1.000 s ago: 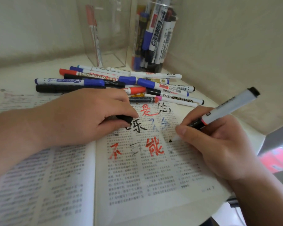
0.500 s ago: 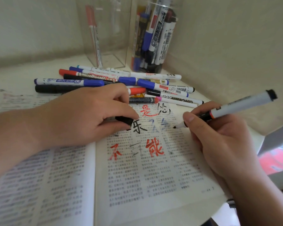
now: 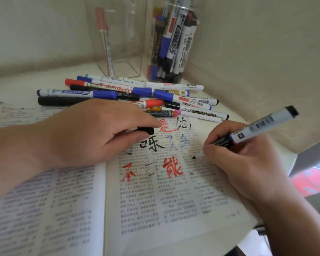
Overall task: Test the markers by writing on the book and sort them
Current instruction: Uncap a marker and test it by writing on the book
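Observation:
An open book (image 3: 164,206) lies in front of me, its right page marked with red, black and blue handwritten characters. My right hand (image 3: 248,163) grips a white marker (image 3: 262,124) with a black end, its black tip touching the right page beside the red writing. My left hand (image 3: 89,133) rests across the book's upper middle and pinches a black cap (image 3: 146,130) between thumb and fingers. Several loose markers (image 3: 129,97) in red, blue and black lie in a pile just beyond the book.
Two clear containers stand in the back corner: the left container (image 3: 116,43) holds one pink pen, the right container (image 3: 170,47) holds several markers. Walls close in behind and to the right. The table edge (image 3: 255,230) drops off at the lower right.
My right hand had lifted the marker off the page and has brought it back down, so the tip touches the paper again. My left hand has stayed put, holding the cap.

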{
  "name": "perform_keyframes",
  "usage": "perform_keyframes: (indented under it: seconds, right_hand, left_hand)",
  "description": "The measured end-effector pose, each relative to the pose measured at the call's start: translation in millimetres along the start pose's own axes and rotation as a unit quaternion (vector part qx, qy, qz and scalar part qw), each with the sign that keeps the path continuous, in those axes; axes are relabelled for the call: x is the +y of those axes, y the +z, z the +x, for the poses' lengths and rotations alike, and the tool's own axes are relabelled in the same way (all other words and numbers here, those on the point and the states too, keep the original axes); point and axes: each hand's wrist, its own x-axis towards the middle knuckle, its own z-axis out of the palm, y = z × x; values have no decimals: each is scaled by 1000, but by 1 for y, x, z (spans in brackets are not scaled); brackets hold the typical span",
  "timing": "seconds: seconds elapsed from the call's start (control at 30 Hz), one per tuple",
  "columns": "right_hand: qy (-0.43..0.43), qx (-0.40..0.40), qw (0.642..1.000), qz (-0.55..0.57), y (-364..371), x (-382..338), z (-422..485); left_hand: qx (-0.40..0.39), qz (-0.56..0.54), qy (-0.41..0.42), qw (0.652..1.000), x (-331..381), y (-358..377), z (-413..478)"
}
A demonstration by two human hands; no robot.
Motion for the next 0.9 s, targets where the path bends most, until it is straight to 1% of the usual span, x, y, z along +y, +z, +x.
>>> perform_keyframes:
  seconds: [0.17,0.33,0.47,0.6,0.73,0.77,0.83,0.87,0.9]
  right_hand:
    - [-7,-6,1000,14,-1,-2,2]
    - [-19,-44,999,-11,-1,-6,-2]
    - [-16,6,999,-47,3,-6,1]
    - [-3,46,999,7,2,-3,-1]
    - [3,65,994,89,5,-2,-1]
    - [-6,65,995,81,3,-3,1]
    - [-42,36,998,23,0,-12,9]
    - [-58,11,998,20,-1,-19,15]
    - [-71,-27,996,47,-1,-27,21]
  left_hand:
    - [5,9,-2,1000,1,0,0]
    - [-11,19,-16,1000,0,-1,-1]
    - [-11,22,-22,999,0,-1,-2]
    - [-6,22,-26,999,2,-3,-2]
    - [-7,-9,-57,998,4,-2,-2]
    - [-8,-23,-66,998,5,-1,-2]
    - [-13,-53,-92,994,7,-2,-1]
    - [-18,-72,-109,991,9,-2,1]
    - [-28,-91,-128,987,10,-3,2]
